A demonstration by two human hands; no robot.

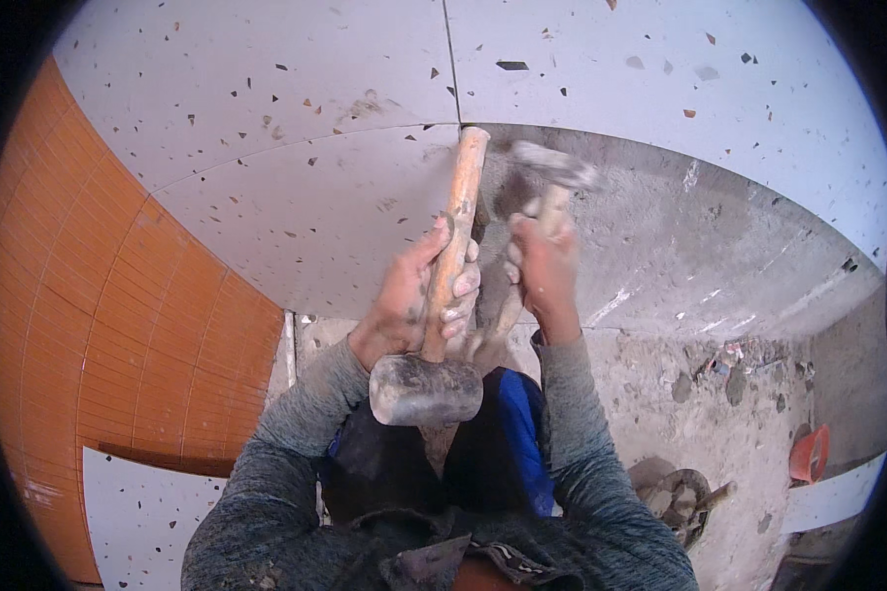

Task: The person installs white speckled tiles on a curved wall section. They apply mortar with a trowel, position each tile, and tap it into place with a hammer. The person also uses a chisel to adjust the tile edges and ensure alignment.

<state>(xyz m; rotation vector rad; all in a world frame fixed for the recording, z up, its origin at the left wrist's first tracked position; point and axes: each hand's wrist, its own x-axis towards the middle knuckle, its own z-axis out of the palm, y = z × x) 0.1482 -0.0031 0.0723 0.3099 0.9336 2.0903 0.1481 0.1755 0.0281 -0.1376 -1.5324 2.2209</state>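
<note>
Left hand [411, 281] wraps mallet [450, 266] mid-handle, likely for steadiness; black head hangs down, handle tip at top right corner of lower tile [306, 217]. Right hand [547, 266] grips hammer [556, 202] alongside, blurred head upward, probably leaving it free to swing.

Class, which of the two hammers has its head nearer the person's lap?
The mallet in the left hand: its dark head points toward the lap; the other hammer, in the right hand, points away.
</note>
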